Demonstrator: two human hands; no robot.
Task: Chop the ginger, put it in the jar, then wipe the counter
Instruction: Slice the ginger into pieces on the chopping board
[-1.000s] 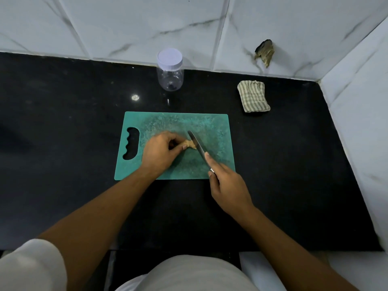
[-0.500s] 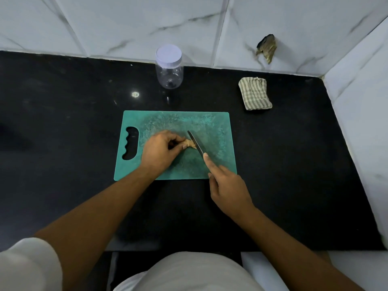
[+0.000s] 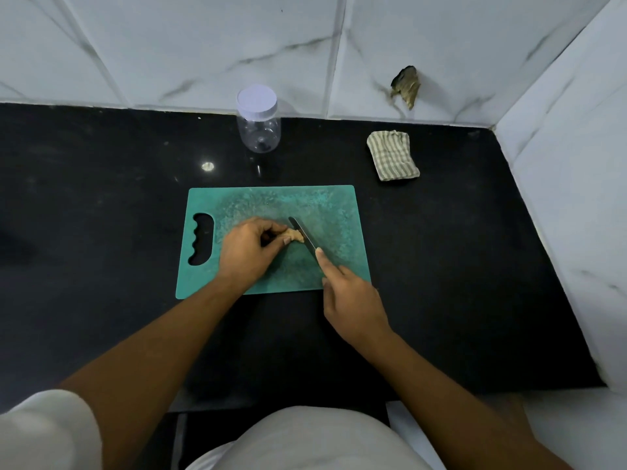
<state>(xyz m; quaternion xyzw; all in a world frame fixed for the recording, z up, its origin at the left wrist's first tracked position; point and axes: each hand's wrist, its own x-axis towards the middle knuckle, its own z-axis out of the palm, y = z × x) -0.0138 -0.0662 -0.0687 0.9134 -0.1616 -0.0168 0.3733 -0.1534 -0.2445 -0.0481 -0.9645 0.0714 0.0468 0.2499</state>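
one lidded clear jar [image 3: 259, 125], ginger [image 3: 294, 235] on board [image 3: 334, 212]

They've got on a plain off-white shirt [image 3: 305, 439], loose at the belly; 1 short sleeve [image 3: 44, 432] shows, on the left. Both arms are bare down to left hand [image 3: 247, 252] and right hand [image 3: 353, 300].

One ginger piece [image 3: 294, 235], one knife [image 3: 303, 233], one jar [image 3: 258, 121], one cloth [image 3: 392, 160], one cutting board [image 3: 334, 215].

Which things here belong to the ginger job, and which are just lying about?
Belong: ginger, knife, green cutting board, lidded jar, striped cloth, black counter.
Lying about: brownish clump on the tiled wall.
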